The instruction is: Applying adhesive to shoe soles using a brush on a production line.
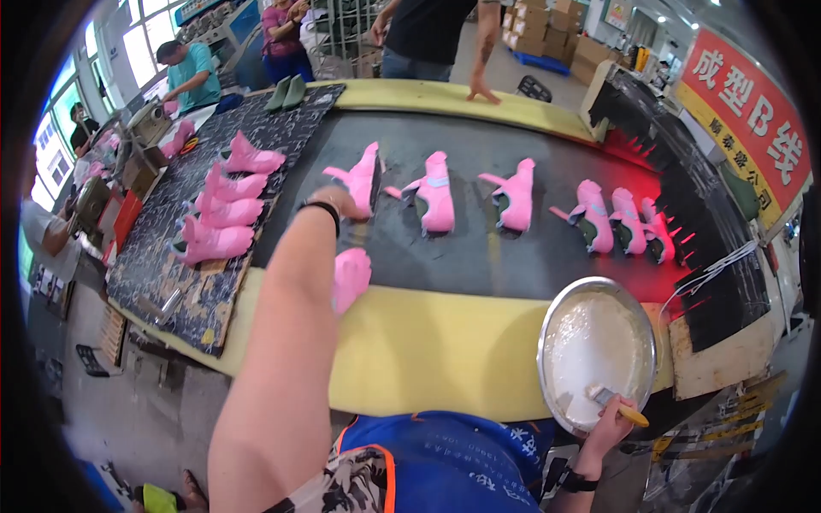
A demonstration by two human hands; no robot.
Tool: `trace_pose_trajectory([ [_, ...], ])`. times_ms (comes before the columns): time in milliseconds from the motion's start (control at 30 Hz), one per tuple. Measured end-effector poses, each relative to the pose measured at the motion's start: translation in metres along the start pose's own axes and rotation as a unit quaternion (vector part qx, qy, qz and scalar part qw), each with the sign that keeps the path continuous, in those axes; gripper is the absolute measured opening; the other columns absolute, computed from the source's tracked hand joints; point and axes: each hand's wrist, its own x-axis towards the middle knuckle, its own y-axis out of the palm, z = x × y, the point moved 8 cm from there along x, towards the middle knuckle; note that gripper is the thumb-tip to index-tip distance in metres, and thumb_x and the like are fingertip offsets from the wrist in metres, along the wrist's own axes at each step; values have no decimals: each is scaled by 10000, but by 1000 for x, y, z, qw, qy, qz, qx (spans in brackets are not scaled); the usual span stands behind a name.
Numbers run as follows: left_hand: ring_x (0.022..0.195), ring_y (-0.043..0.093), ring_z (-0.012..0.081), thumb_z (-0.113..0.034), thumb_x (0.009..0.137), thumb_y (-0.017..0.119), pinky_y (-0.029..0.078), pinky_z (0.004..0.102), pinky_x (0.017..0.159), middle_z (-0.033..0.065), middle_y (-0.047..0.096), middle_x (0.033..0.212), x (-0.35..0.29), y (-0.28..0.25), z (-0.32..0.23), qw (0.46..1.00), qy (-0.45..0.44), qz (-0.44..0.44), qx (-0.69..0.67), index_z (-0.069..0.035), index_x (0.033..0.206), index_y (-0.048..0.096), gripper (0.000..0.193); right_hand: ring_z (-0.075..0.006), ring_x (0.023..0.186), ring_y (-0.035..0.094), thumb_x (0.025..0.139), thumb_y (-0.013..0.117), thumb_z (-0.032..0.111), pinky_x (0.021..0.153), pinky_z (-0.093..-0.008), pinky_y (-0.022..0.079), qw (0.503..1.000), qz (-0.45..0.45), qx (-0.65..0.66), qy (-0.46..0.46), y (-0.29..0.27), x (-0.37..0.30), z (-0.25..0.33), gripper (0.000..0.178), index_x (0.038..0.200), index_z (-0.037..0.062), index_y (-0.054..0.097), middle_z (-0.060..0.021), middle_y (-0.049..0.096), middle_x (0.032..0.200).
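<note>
As fingers (617,411) grip a brush (633,415), metal bowl (544,359), white liquid (590,350) inside

Bright, tall windows (150,38) line the left side. Small ceiling lights (661,19) shine at upper right, above a red-and-yellow banner (753,120). Cardboard boxes (534,27) stand stacked on a blue pallet (543,62) at the back. Red light (631,158) glows across the right end of a dark belt (419,269), beside a scuffed counter (154,256). The floor (171,406) is grey.
</note>
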Motion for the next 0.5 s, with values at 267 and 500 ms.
trace_pose_trajectory([
  [267,1335,495,364,-737,874,499,397,426,1095,262,505,1429,-115,-16,97,986,112,-59,-112,54,1412,469,957,-94,646,460,983,582,96,598,-247,392,998,-24,-12,-48,-9,-6,8,123,899,19,535,-18,519,761],
  [500,1075,665,349,-507,621,851,520,405,927,219,670,1172,-223,145,121,954,47,-120,-270,31,1346,486,974,-75,665,413,980,595,98,625,-232,359,999,-19,35,-21,-6,-6,5,107,914,28,547,14,457,750],
])
